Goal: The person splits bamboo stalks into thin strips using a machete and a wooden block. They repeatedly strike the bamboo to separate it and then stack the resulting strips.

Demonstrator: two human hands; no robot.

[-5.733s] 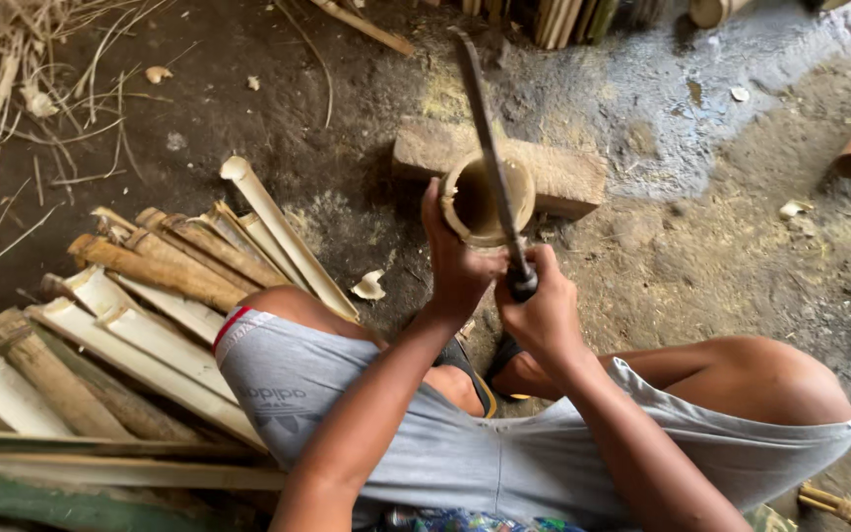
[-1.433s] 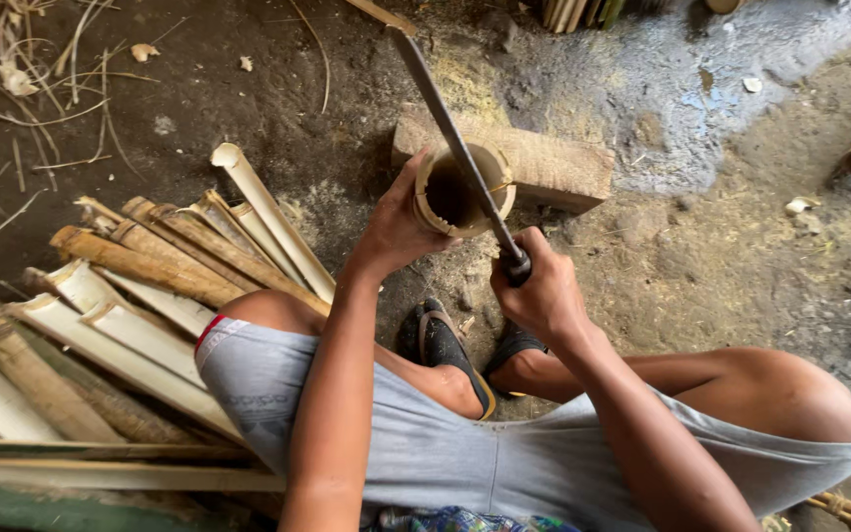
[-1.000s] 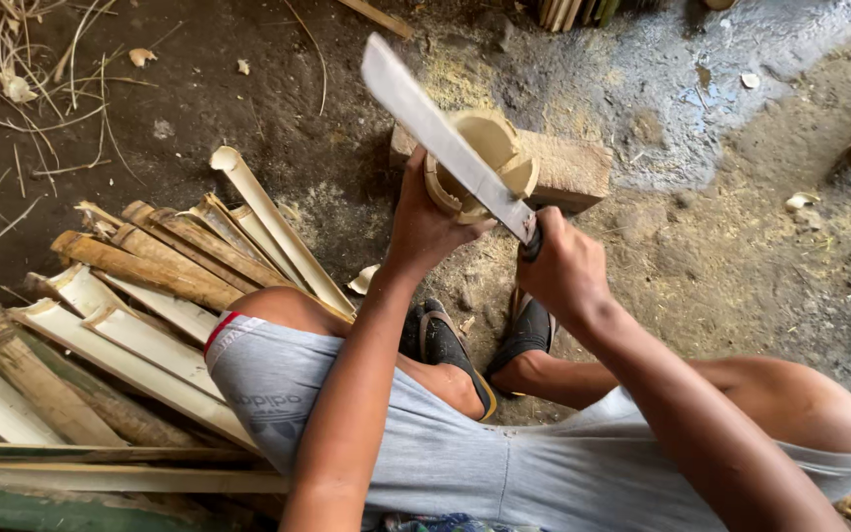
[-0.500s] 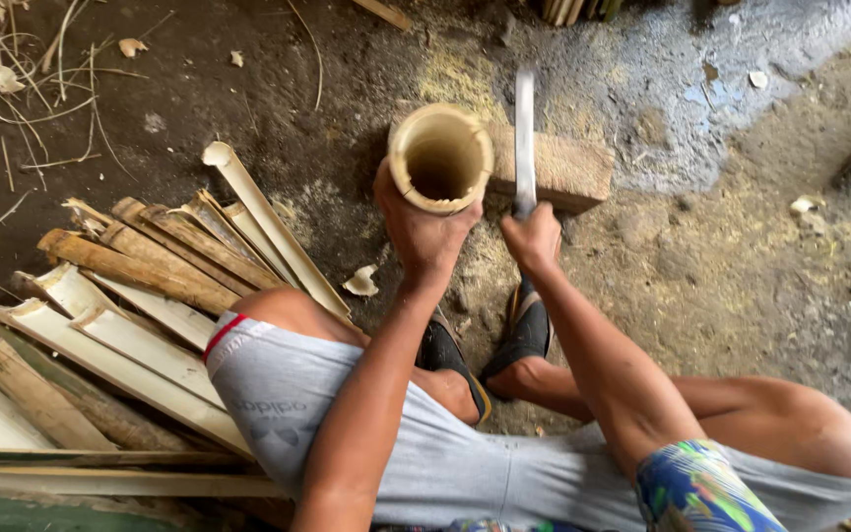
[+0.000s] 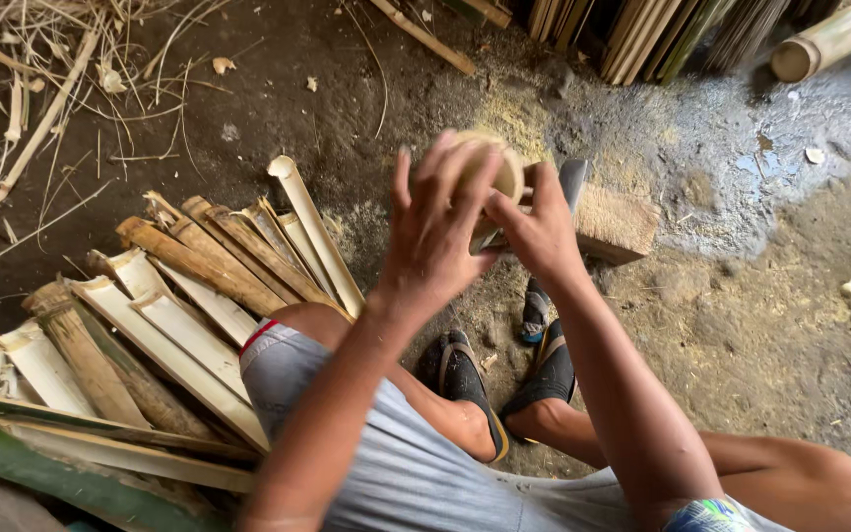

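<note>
Hands grip pale hollow bamboo tube [image 5: 490, 177]: left hand [image 5: 435, 232] fingers spread, right hand [image 5: 544, 227] wrapped beside grey blade [image 5: 573, 182]

The person is wearing light grey fabric shorts [image 5: 416, 473] with a red-and-white hem band at 9 o'clock, and dark strapped rubber sandals [image 5: 465, 379]. A patterned multicoloured garment edge [image 5: 706, 514] is showing at 5 o'clock. Both forearms are showing bare, sleeveless.
</note>
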